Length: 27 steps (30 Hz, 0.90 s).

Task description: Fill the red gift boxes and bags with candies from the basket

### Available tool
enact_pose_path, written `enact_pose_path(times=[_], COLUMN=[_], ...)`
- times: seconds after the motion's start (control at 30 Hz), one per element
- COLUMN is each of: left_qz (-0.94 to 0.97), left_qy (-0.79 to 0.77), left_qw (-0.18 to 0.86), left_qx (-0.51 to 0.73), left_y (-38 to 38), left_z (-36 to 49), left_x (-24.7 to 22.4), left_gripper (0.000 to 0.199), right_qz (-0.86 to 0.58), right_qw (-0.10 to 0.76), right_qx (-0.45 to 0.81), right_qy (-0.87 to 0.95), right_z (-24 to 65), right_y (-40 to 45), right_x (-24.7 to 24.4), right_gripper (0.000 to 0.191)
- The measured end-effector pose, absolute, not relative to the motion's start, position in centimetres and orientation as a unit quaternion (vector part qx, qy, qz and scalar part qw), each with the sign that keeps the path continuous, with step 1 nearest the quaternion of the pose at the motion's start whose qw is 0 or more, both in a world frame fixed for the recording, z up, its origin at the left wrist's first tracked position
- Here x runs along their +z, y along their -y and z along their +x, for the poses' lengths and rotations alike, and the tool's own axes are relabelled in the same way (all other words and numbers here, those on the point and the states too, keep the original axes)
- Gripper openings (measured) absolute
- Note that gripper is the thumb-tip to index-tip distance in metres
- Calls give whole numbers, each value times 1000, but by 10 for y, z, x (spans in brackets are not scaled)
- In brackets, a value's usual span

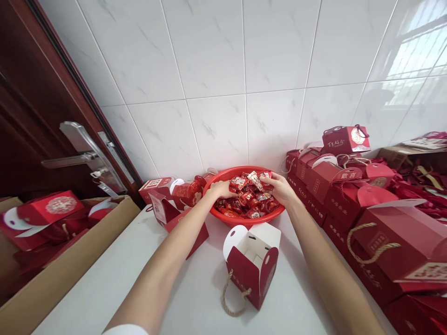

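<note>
A red plastic basin (247, 221) full of wrapped candies (249, 197) stands against the tiled wall. At its left side my left hand (220, 190) reaches in with curled fingers; the fingertips are hidden among the candies, so what they grip does not show. My right hand (277, 187), over the right rim, has thumb and fingers closed around a small red-and-white wrapped candy (266, 175). In front of the basin sits an open dark red gift box (246, 274) with a white inside and a rope handle. Its visible inside holds no candy.
More red boxes (186, 228) stand left of the basin. Stacked red boxes (344, 195) line the right side of the white table (199, 298). At far left, a cardboard carton (80, 249) with red boxes stands by a dark wooden door (38, 107) with a metal handle.
</note>
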State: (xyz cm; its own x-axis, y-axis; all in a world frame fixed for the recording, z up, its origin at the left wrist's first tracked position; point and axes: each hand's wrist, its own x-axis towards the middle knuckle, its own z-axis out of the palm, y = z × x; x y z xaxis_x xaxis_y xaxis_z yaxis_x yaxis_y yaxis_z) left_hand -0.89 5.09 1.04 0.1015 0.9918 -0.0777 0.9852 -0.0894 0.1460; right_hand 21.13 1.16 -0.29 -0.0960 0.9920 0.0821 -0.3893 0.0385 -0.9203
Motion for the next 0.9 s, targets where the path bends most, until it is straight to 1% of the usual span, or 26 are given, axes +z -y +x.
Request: enact_pose_path(times=[0.07, 0.1, 0.2, 0.23, 0.27, 0.33, 0.4, 0.47, 0.5, 0.63, 0.7, 0.8, 0.9], left_qz=[747, 754, 745, 736, 731, 736, 739, 736, 737, 741, 738, 724, 711], left_qy=[-656, -641, -568, -553, -553, -589, -632, -652, -656, -658, -660, -671, -675], left_qw=[106, 143, 331, 366, 368, 297, 204, 165, 154, 135, 138, 159, 196], left_qx=[11, 20, 108, 139, 157, 152, 115, 77, 58, 9, -2, -19, -32], left_y=[-45, -43, -39, -40, -42, -47, -51, -53, -54, -61, -67, -76, -77], left_z=[-7, -6, -6, -7, -9, -16, -24, -30, -31, -23, -16, -10, -11], left_x=[13, 13, 15, 15, 16, 17, 17, 13, 11, -4, -10, -14, -14], left_gripper=[55, 54, 57, 54, 50, 39, 26, 12, 10, 31, 38, 41, 37], right_qz=[-346, -346, -350, -352, -354, -357, -359, -358, -357, -349, -344, -342, -345], right_qw=[573, 571, 567, 568, 569, 569, 570, 572, 572, 576, 578, 578, 575], right_qx=[601, 601, 599, 597, 595, 593, 595, 598, 599, 597, 596, 596, 597], right_qy=[437, 439, 444, 445, 444, 443, 438, 433, 432, 436, 438, 440, 440], right_z=[211, 211, 211, 211, 211, 211, 211, 211, 211, 211, 211, 211, 211], right_y=[-12, -13, -13, -13, -13, -13, -12, -12, -12, -14, -14, -15, -14], right_x=[-4, -4, -5, -5, -5, -4, -4, -3, -3, -5, -6, -7, -6], right_gripper=[41, 42, 42, 42, 41, 41, 41, 40, 39, 38, 39, 39, 39])
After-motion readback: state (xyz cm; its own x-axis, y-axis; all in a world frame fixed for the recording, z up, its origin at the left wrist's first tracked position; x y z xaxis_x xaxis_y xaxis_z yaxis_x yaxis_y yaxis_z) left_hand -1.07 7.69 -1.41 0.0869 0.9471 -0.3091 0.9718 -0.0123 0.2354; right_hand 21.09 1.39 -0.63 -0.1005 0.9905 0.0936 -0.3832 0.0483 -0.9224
